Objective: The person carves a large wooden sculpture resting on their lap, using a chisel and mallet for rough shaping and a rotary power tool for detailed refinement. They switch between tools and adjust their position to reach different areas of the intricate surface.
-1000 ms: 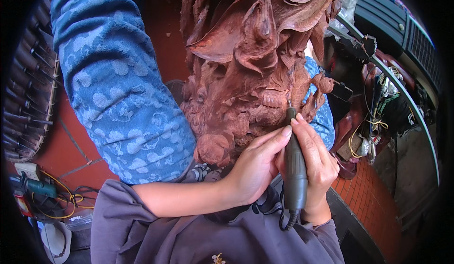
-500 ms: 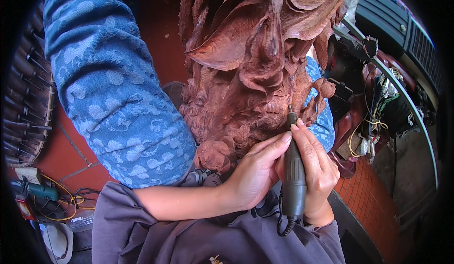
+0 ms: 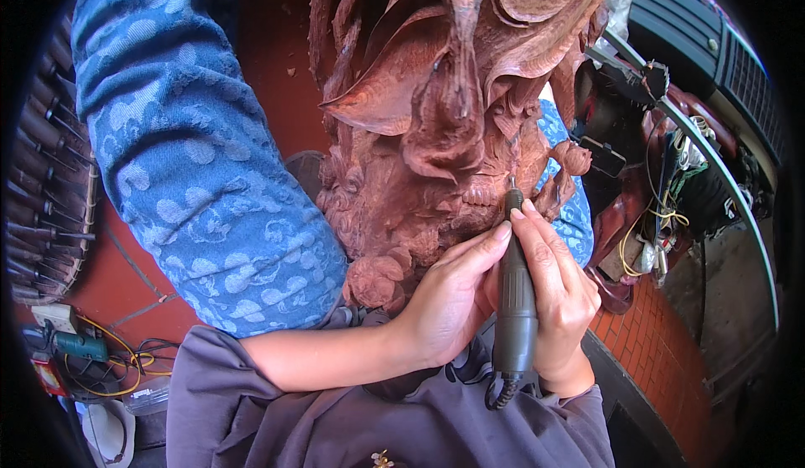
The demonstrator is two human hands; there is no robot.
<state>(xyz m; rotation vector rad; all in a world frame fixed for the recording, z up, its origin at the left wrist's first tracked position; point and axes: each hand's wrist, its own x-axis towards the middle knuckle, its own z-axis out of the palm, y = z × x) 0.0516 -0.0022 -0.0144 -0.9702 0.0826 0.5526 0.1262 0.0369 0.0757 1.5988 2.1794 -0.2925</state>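
Carved overhang (image 3: 446,124) now lower in view (further left)

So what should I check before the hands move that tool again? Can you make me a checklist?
1. Right hand wrapped around the dark handheld tool: ok.
2. Left hand close by, thumb up beside the tool's narrow front: ok.
3. Tool's thin metal tip aimed at the reddish-brown carving: ok. Really touching it: cannot tell.
4. Black cord away from the tip, coming out of the tool's back end: ok.
5. Grey sleeves back from the tip: ok.
6. Tool switched on or off: cannot tell.
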